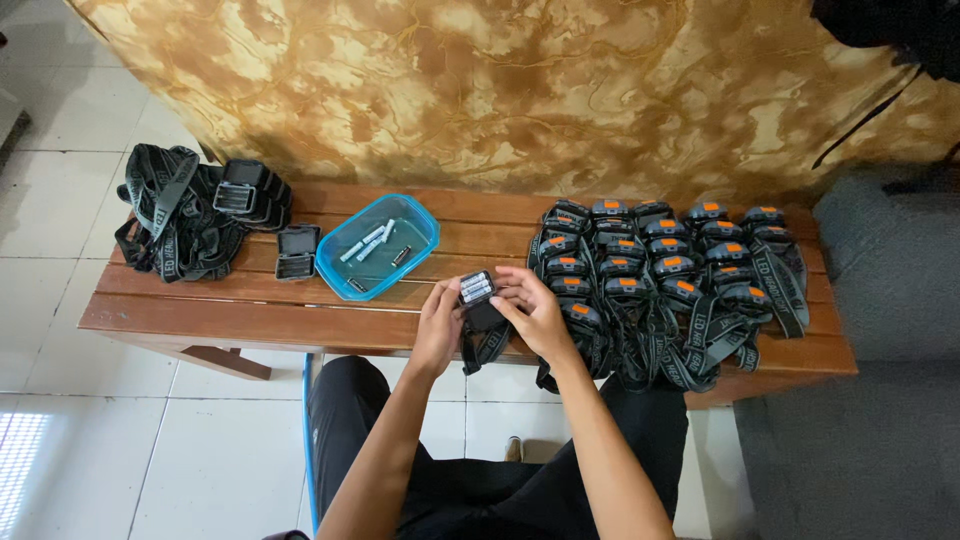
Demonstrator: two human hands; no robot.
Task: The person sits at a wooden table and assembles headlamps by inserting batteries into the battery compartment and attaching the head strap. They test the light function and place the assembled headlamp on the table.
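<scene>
Blue tray [424,225] on wooden bench [250,315], white batteries [368,241] inside. Right of tray: both hands at bench's front edge. Left hand [440,322] and right hand [535,310], fingers curled, grip open headlamp [477,292], batteries showing. Further right: orange-buttoned headlamp rows [660,265]. Left of tray: black strap pile [175,212].

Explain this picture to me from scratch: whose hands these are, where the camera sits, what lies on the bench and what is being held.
There is no machine here. A person wears a camera on the head, so the single picture looks down at that person's own arms. The left hand and right hand together hold a small black headlamp with its back open, showing pale batteries, and its strap hanging down. They work over a wooden bench. On the right lies a large group of headlamps with orange buttons. In the middle stands a blue plastic tub with loose batteries. To the left are an open black lamp housing and a pile of straps and lamps.
</scene>
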